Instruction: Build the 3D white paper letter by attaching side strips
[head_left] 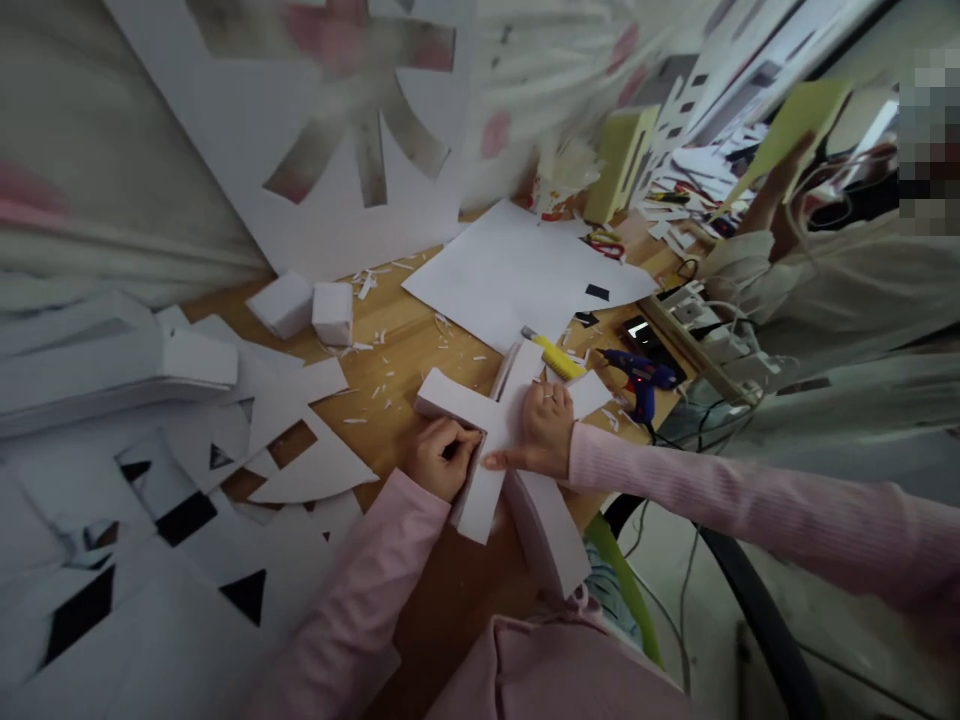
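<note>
A white raised character of card or foam board, with crossing strokes and side walls, lies on the wooden table in front of me. My left hand is closed in a pinch at its left inner corner, against the side wall. Whatever lies between those fingertips is too small to make out. On the character's top face rests my right hand, fingers curled over its right part and thumb stretched towards the left hand. A yellow utility knife lies just beyond the right hand. Further right is a blue glue gun.
Cut white sheets and a long white box piece cover the left. Two white blocks stand behind. A white sheet, red-handled scissors and a power strip lie farther off. Another person's sleeve is at right.
</note>
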